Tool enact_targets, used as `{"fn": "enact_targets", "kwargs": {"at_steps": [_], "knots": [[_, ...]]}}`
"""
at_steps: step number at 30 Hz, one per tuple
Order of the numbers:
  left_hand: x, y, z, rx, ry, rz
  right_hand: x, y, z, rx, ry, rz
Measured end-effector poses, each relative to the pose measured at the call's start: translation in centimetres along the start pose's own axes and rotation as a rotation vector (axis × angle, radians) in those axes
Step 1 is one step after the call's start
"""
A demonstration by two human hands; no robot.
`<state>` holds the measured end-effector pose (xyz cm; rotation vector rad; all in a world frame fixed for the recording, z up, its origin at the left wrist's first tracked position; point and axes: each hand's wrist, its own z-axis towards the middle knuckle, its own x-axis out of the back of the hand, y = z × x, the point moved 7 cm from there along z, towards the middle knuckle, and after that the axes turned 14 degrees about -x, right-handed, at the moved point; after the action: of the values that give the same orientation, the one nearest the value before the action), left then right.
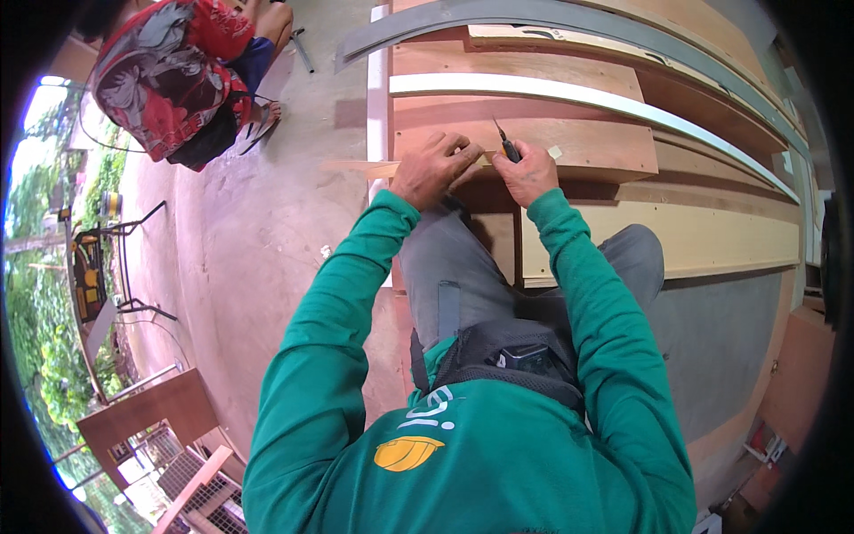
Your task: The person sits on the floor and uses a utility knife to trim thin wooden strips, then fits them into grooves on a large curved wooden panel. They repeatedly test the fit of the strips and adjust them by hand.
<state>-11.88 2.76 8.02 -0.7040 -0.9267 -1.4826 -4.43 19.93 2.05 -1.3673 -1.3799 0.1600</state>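
In the head view, the left hand has its fingers closed on a thin wooden strip that sticks out leftward, while the right hand has fingers gripping a dark knife, blade pointing away from the body, near reddish boards

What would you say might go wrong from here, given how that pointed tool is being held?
The exposed tip of the pointed tool in the right hand is near the left hand, so a slip might cut it.
The thin strip juts out beyond the left hand, so it could flex or split.
The gray trouser leg is close by; a stray stroke might catch it.
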Motion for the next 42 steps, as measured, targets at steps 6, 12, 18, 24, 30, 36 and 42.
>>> {"fn": "enact_targets", "kwargs": {"at_steps": [6,12,18,24,30,36,42], "knots": [[-0.1,-5.8,-4.5,0.153,-0.249,-0.043,-1.7,0.0,2.0,-0.038,0.087,-0.071],[1.9,-8.0,-8.0,0.173,-0.306,-0.048,-1.6,0.1,2.0,-0.153,0.078,-0.155],[3.1,-9.5,-10.3,0.280,-0.346,-0.079,-1.4,-1.3,1.5,-0.301,0.069,-0.276],[3.4,-10.4,-12.1,0.447,-0.383,-0.183,-1.3,-1.9,1.7,-0.351,-0.001,-0.248],[3.1,-11.5,-12.1,0.513,-0.392,-0.211,-2.1,-0.9,1.8,-0.360,0.024,-0.271],[4.4,-9.6,-8.3,0.357,-0.275,-0.126,-2.3,-0.8,1.4,-0.333,0.120,-0.266],[-1.9,-3.1,-1.1,0.299,-0.015,-0.194,-2.2,-0.9,0.5,-0.381,0.089,-0.243]]}}
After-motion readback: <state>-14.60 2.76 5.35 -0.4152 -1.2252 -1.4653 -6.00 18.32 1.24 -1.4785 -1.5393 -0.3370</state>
